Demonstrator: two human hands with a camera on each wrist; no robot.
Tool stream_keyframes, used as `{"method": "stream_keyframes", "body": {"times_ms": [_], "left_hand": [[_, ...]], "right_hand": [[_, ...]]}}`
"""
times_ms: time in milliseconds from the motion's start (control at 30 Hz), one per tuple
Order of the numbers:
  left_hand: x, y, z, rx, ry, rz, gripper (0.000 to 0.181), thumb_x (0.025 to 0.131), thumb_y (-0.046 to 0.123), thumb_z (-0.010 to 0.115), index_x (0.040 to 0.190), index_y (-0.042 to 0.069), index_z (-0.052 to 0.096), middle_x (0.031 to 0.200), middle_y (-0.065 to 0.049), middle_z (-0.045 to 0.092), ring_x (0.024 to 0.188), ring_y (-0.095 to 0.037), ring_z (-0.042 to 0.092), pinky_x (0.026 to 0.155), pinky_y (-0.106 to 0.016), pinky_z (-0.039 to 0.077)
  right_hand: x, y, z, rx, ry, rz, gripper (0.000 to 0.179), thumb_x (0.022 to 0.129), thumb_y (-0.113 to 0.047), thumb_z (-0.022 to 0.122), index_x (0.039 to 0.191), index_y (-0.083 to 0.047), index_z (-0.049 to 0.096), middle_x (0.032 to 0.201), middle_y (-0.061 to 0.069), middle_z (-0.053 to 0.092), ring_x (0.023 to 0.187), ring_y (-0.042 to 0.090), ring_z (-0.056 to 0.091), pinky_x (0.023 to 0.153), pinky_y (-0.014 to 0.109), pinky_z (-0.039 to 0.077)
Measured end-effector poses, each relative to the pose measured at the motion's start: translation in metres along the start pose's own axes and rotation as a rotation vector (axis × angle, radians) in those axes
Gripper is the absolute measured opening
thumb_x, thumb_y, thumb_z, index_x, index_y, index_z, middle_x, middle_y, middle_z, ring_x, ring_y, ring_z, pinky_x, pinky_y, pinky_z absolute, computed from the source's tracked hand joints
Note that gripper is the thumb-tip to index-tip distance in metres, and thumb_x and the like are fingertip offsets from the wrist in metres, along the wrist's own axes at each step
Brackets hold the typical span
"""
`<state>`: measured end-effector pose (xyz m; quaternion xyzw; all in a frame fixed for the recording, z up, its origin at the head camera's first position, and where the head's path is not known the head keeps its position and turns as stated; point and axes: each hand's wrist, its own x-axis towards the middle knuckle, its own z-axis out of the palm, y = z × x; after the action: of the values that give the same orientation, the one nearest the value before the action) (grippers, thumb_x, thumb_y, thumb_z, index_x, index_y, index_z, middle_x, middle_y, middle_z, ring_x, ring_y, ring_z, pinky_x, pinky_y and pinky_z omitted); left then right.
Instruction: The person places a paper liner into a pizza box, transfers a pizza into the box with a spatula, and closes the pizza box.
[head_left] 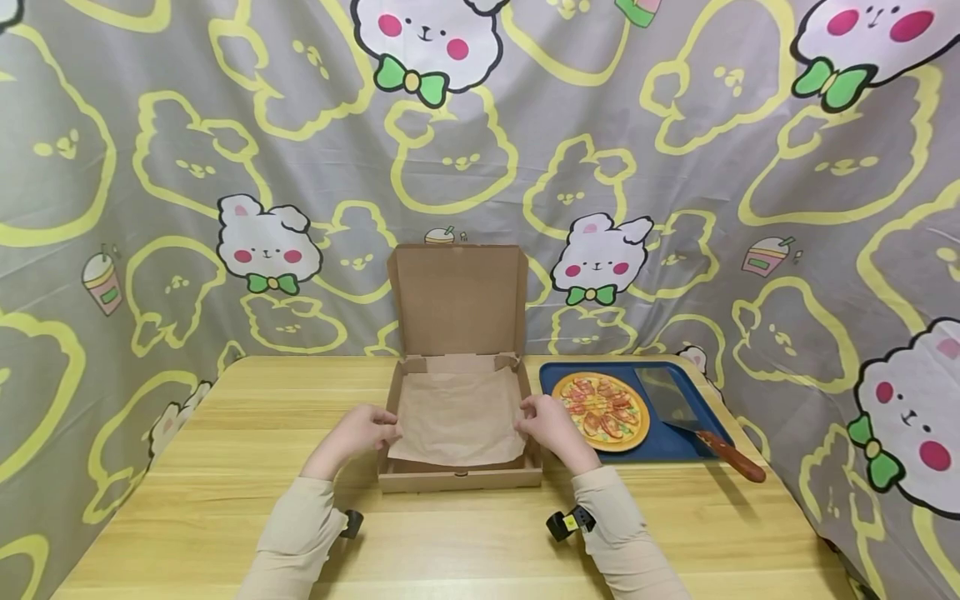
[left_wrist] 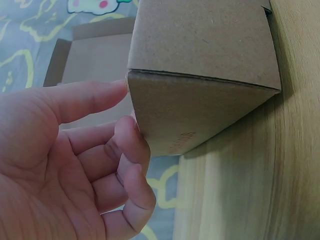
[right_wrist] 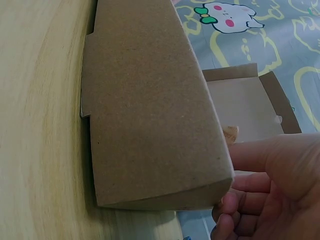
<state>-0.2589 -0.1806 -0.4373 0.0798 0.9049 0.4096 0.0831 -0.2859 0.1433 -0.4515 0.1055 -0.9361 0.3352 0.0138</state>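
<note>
A cardboard pizza box (head_left: pixel 459 481) stands on the table with its lid (head_left: pixel 459 296) raised at the back. Inside it lies a sheet of brown paper (head_left: pixel 459 412), slightly wrinkled. My left hand (head_left: pixel 360 433) reaches over the left wall and pinches the paper's left edge. At the opposite wall my right hand (head_left: pixel 553 423) pinches the right edge. In the left wrist view the box corner (left_wrist: pixel 200 100) hides the left fingertips. A bit of paper (right_wrist: pixel 230 133) shows above the right thumb in the right wrist view; the box wall hides the thumb tip.
To the right, a blue tray (head_left: pixel 600 367) holds a pizza (head_left: pixel 600 411) and a metal pizza server (head_left: pixel 667 396). The server's wooden handle (head_left: pixel 735 458) sticks out past the tray's front right corner. Behind the wooden table (head_left: pixel 285 400) hangs a patterned curtain (head_left: pixel 465 125).
</note>
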Motion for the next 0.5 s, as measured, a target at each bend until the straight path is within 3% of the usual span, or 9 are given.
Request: {"method": "stream_keyframes", "body": {"times_ms": [333, 500], "left_hand": [[-0.002, 0.005, -0.003, 0.048, -0.009, -0.007, 0.041, 0.088, 0.013, 0.068, 0.117, -0.014, 0.062, 0.098, -0.017, 0.072, 0.066, -0.015, 0.061, 0.065, -0.027, 0.050], [-0.006, 0.011, -0.005, 0.048, -0.013, -0.029, 0.043, 0.088, 0.012, 0.068, 0.120, -0.015, 0.059, 0.086, -0.012, 0.071, 0.063, -0.015, 0.060, 0.059, -0.029, 0.051]], "right_hand": [[0.000, -0.002, 0.000, 0.033, -0.017, 0.011, 0.036, 0.082, -0.007, 0.073, 0.115, 0.005, 0.066, 0.078, 0.007, 0.064, 0.065, 0.014, 0.055, 0.057, 0.026, 0.045], [0.000, -0.001, -0.001, 0.017, -0.009, 0.012, 0.032, 0.084, -0.010, 0.071, 0.114, 0.003, 0.066, 0.084, 0.010, 0.067, 0.071, 0.017, 0.059, 0.060, 0.029, 0.048]]}}
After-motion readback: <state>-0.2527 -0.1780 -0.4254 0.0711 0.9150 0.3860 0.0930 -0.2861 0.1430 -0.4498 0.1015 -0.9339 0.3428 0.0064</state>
